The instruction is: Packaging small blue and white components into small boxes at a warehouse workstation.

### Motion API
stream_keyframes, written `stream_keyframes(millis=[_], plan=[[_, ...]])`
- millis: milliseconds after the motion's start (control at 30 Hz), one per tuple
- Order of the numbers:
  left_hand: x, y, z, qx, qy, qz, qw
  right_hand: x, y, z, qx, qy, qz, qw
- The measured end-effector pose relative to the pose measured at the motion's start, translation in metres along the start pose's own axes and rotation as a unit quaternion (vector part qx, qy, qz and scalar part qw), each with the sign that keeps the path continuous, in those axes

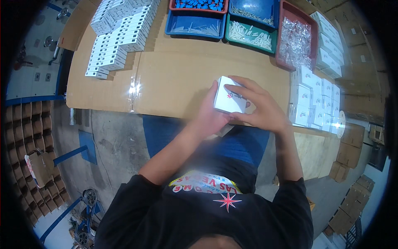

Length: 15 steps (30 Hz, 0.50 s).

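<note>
Between my two hands is a small white box [227,99] with red and dark print on its top, held over the near edge of the cardboard-covered table [174,79]. My left hand [208,108] grips the box from its left side and from below, thumb along the side. On the right, my right hand [258,103] curves over the box, with its fingers at the top and far edge and its thumb at the near corner. The box looks closed, and its underside is hidden by my left hand.
Stacked white boxes [118,39] stand at the far left, and more white boxes [309,97] at the right. Along the back sit a blue tray [195,34] of clear pieces, a green tray [251,45] of white plugs and a red tray [284,62] of clear bags.
</note>
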State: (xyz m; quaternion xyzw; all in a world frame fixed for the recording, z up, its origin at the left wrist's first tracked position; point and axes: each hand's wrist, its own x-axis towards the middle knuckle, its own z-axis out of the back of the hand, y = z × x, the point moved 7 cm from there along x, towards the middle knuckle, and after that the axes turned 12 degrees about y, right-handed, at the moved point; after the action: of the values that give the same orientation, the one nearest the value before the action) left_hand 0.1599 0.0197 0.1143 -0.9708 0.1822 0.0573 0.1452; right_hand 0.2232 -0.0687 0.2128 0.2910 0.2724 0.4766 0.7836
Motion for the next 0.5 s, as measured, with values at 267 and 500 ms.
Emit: stream_keyframes(millis=[267, 500], plan=[[0.0022, 0.0016, 0.0067, -0.016, -0.004, -0.004, 1.000, 0.0009, -0.0050, -0.0032, 0.011, 0.001, 0.001, 1.000], [0.0040, 0.0057, 0.0112, -0.012, 0.002, 0.002, 1.000, -0.0004, -0.0087, -0.0006, 0.035, 0.004, 0.000, 0.999]])
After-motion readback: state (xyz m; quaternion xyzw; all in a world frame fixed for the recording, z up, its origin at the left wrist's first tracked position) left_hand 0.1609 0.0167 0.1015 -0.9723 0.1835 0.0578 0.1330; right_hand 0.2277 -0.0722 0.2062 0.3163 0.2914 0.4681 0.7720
